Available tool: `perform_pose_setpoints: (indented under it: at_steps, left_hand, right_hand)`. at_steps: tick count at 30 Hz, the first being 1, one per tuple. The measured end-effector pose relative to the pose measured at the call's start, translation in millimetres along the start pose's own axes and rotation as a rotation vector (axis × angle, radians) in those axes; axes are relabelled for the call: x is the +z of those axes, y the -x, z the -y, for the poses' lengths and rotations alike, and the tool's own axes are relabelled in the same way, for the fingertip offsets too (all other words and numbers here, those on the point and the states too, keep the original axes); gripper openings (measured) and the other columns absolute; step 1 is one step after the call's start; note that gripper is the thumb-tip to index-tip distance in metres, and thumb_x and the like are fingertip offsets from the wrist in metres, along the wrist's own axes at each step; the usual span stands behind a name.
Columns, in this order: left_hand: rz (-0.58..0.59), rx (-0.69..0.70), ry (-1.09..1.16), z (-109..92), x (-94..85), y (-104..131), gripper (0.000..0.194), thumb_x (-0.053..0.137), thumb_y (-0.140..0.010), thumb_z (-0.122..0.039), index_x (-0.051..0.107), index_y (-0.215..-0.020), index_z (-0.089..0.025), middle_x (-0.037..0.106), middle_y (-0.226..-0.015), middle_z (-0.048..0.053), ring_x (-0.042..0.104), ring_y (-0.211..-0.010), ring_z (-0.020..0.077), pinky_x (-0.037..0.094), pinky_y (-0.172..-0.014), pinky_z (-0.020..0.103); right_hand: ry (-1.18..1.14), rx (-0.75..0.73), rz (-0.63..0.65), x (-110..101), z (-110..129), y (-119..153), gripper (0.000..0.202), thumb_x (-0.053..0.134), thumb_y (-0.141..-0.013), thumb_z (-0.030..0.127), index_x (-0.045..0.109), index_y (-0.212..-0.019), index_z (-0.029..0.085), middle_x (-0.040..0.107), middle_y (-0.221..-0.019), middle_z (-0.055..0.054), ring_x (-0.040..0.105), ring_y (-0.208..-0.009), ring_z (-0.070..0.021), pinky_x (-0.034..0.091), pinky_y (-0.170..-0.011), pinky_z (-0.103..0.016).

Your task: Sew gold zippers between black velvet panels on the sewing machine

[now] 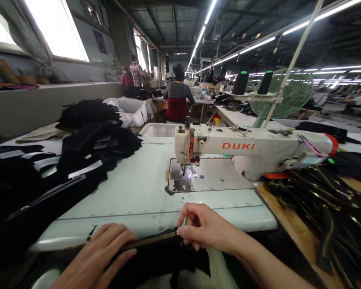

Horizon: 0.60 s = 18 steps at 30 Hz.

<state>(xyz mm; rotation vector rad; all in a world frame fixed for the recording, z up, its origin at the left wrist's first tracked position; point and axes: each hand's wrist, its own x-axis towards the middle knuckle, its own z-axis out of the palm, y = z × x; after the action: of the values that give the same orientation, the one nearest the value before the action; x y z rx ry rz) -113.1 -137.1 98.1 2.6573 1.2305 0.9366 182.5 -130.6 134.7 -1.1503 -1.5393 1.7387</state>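
At the table's front edge, my right hand (203, 226) pinches the end of a zipper (156, 240) with gold-coloured teeth between thumb and fingers. The zipper runs left to my left hand (105, 253), whose fingers lie over it with the thumb below. Black fabric (165, 259) hangs under the zipper, close to my lap; its lower part is in shadow. Beyond my hands stands a white sewing machine (216, 146), its needle area (184, 171) over a worn metal plate, with no fabric under the needle.
Stacked black fabric pieces (99, 136) cover the left of the table. Several black zippers (325, 200) lie heaped on a wooden board at right. A printed ruler (138, 214) runs along the front edge. A white bin (129, 110), thread cones (240, 84), a fan (291, 92) and a seated person (178, 94) are beyond.
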Motion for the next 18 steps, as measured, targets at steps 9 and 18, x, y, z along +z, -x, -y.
perform_pose_setpoints:
  at_steps: [9,18]
  left_hand:
    - [0.016,0.003,0.495,-56.0,40.1,-27.8,0.01,0.057,-0.101,-0.032,0.065,-0.102,-0.027,0.07,-0.088,-0.002,0.07,-0.075,0.0118,0.055,-0.073,0.014]
    - [-0.01,-0.071,0.55,-51.5,40.5,-28.9,0.016,0.061,-0.093,-0.013,0.067,-0.1,-0.027,0.071,-0.086,-0.003,0.07,-0.07,0.0118,0.055,-0.067,0.014]
  right_hand:
    - [-0.169,-0.034,0.086,21.4,7.5,-10.0,0.046,0.079,-0.075,0.052,0.052,-0.084,0.017,0.064,-0.064,0.002,0.052,-0.042,-0.0057,0.035,-0.035,-0.013]
    - [-0.23,-0.224,-0.026,25.6,10.7,1.0,0.051,0.056,-0.09,0.069,0.05,-0.095,0.019,0.064,-0.073,-0.002,0.06,-0.052,-0.0114,0.041,-0.039,-0.017]
